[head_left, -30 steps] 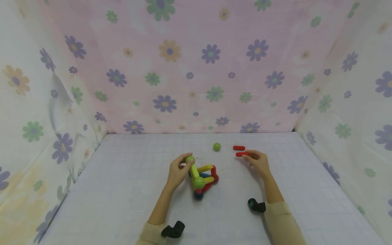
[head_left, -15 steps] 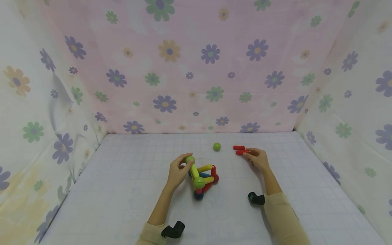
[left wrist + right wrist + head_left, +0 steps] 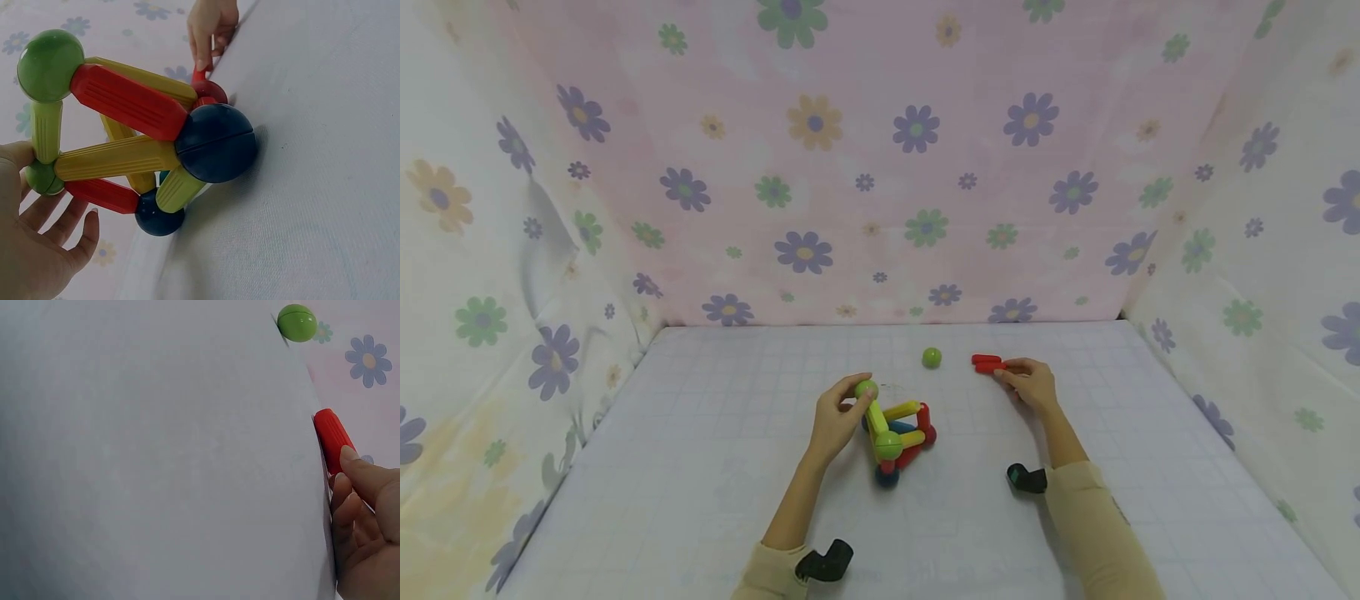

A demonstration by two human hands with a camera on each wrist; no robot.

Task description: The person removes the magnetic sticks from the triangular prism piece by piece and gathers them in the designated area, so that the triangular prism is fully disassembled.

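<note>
A structure of magnetic rods and balls stands on the table, in green, yellow, red and blue. My left hand holds its upper far green ball between thumb and fingers. In the left wrist view, dark blue balls form its lower corners. Farther right, my right hand pinches one end of a red rod lying at the table surface. Right behind that rod lies a second red rod, parallel and close; whether they touch I cannot tell.
A loose green ball sits left of the red rods, toward the back of the table. The white table meets flowered cloth walls at the back and sides. Black wrist devices stick out from both sleeves.
My right hand has slid its red rod a little away from me, closing the gap to the other red rod. The left hand and the structure have stayed in place.
</note>
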